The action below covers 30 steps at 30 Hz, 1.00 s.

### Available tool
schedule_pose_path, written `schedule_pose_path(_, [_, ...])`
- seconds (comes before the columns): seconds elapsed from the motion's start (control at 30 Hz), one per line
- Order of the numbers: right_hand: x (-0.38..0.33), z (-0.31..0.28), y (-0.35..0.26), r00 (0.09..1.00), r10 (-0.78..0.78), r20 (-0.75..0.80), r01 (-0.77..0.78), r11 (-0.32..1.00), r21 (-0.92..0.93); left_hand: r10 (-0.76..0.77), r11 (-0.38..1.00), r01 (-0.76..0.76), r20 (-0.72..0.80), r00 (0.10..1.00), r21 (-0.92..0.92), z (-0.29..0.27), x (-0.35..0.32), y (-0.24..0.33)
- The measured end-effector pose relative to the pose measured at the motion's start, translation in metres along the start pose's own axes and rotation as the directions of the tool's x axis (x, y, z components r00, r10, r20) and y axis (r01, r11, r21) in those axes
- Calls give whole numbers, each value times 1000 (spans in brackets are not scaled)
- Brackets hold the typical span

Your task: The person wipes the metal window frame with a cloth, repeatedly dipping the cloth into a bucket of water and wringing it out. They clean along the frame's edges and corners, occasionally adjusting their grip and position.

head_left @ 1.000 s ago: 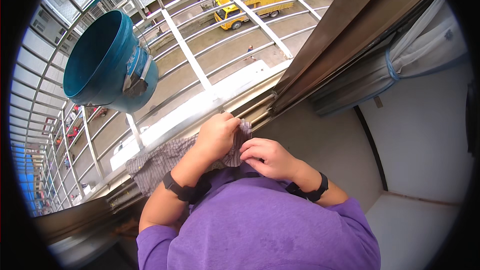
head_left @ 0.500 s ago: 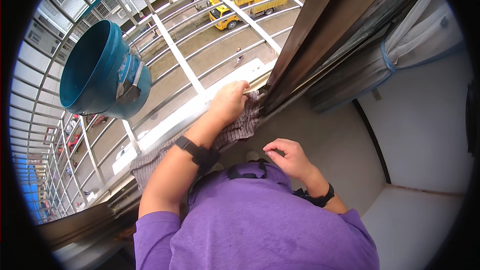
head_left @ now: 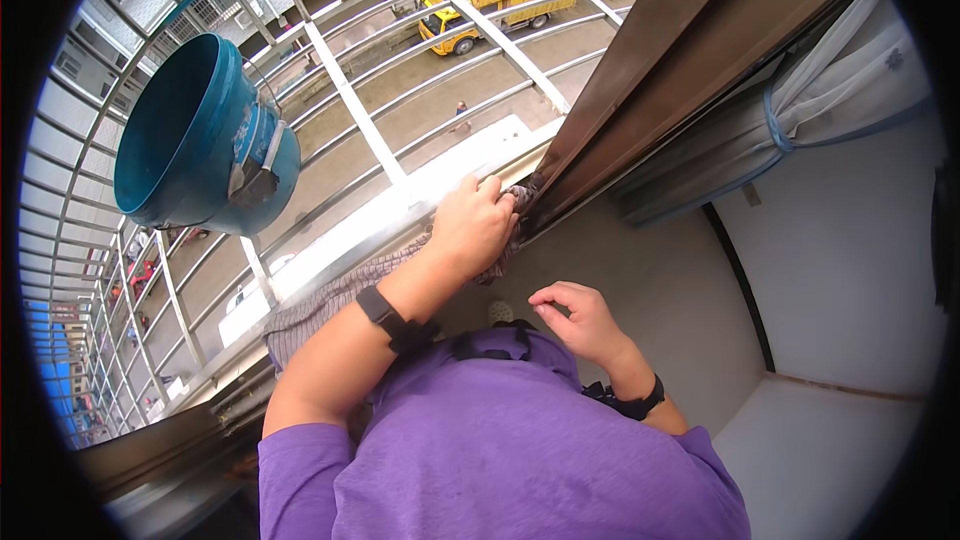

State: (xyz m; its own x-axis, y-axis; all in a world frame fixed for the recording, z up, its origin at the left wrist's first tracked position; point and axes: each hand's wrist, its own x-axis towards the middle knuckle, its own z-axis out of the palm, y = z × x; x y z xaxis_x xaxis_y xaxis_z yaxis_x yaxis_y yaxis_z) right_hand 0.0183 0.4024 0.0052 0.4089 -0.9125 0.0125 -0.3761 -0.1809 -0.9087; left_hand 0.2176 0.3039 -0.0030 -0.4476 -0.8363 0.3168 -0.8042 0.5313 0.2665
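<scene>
A cloth (head_left: 330,295) lies along the window sill (head_left: 400,210), under the left hand (head_left: 472,228), which presses its far end against the window frame (head_left: 640,80). A bucket (head_left: 200,135) sits to the left on the outer grille (head_left: 350,110). The right hand (head_left: 580,320) hangs nearer the body, apart from the cloth.

Left hand (head_left: 472,227) outstretched, apparently clenched; right hand (head_left: 580,320) loosely curled, free.

Checked grey cloth (head_left: 330,295), bunched, draped along the window sill (head_left: 300,260), one end pressed into the brown frame corner (head_left: 540,202).
</scene>
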Motion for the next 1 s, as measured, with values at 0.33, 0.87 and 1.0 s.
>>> schedule_pose_path(0.33, [-4,2,-1,998,66,-5,-67,998,-3,-18,999,24,135,991,-45,14,7,-10])
schedule_pose_path(0.87, [0,4,-1,994,107,-2,-107,994,2,-60,985,66,40,997,-161,14,-1,-22])
schedule_pose_path(1.0, [-4,3,1,995,97,-30,-97,995,5,11,999,-9,37,999,-45,7,-3,-8])
